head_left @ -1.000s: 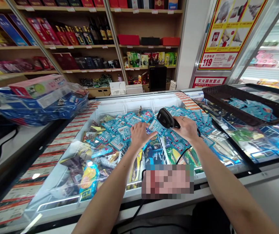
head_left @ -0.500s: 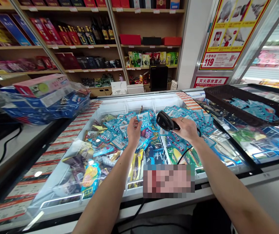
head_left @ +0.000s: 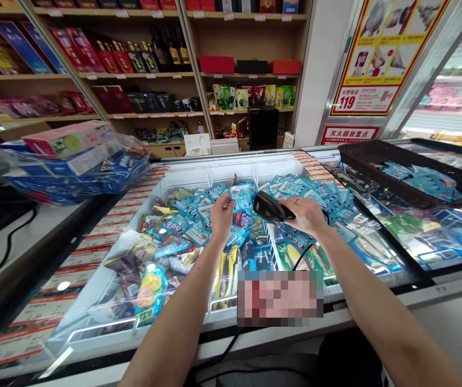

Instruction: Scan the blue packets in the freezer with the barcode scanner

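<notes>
My left hand pinches a small blue packet by its left edge, above the glass top of a chest freezer. In my right hand is a black barcode scanner, its head pointing left toward the packet, a short gap apart. The scanner's cable runs down from the hand. Many similar blue packets lie spread on the freezer top beyond and beside both hands. Under the glass are wrapped ice creams in wire baskets.
A brown tray with more blue packets stands at the right. Plastic-wrapped boxes sit at the left, beside a strip of price labels. A blurred-out object lies at the front edge. Stocked shelves line the back.
The scanner and my right hand have moved slightly left and down, closer to the packet. My left hand keeps its hold on the packet, nearly still.
</notes>
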Demonstrator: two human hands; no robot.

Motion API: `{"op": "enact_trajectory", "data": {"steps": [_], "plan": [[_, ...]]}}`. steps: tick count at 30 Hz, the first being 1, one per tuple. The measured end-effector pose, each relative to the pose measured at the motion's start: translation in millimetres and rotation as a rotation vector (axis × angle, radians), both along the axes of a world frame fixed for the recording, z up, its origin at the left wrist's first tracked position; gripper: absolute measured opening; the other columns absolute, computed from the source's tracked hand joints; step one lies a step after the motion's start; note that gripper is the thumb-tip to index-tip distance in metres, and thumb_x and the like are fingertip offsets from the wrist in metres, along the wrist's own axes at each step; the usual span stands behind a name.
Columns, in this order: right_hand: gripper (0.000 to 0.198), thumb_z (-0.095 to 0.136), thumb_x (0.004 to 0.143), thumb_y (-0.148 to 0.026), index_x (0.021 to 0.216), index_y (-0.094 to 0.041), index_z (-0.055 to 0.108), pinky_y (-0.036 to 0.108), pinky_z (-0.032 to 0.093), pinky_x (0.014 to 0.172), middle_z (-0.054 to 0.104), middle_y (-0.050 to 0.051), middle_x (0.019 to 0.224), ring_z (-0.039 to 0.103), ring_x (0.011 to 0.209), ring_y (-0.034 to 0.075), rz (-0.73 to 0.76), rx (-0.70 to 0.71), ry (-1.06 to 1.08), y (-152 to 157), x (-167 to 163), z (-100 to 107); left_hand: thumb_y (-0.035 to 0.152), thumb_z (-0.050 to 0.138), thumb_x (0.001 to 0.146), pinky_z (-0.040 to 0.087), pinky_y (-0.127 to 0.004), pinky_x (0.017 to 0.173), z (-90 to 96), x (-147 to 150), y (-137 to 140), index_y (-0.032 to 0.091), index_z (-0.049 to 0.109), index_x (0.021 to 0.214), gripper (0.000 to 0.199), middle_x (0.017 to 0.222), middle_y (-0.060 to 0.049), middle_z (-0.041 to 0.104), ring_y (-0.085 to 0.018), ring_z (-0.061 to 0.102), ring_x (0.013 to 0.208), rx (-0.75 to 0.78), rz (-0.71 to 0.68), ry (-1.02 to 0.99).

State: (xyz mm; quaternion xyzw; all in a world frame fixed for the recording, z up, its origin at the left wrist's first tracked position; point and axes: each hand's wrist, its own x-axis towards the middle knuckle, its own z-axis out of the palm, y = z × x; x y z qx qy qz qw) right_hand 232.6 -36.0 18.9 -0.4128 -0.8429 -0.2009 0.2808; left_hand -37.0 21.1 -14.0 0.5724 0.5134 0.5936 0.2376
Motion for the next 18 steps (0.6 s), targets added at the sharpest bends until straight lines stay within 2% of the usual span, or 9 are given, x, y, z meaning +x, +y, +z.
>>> {"op": "enact_trajectory", "data": {"steps": [7, 18], "plan": [[0.029, 0.056, 0.085, -0.034, 0.11, -0.02, 0.06, 0.028, 0.043, 0.073, 0.068, 0.005, 0.093, 0.062, 0.085, 0.018, 0.018, 0.016, -0.01, -0.8, -0.9, 0.2, 0.033, 0.057, 0.077, 0.049, -0.029, 0.076, 3.5, 1.0, -3.5, 0.019, 0.064, 0.105, 0.032, 0.089, -0.004, 0.068, -0.016, 0.062, 0.081, 0.05, -0.019, -0.029], [0.028, 0.056, 0.086, -0.035, 0.108, -0.02, 0.061, 0.028, 0.042, 0.071, 0.068, 0.005, 0.091, 0.062, 0.083, 0.018, 0.044, 0.034, -0.01, -1.9, -2.8, 1.9, 0.036, 0.057, 0.078, 0.049, -0.027, 0.074, 5.2, -0.1, -4.7, 0.019, 0.061, 0.1, 0.029, 0.093, -0.005, 0.066, -0.015, 0.061, 0.084, 0.035, 0.056, -0.026]]}}
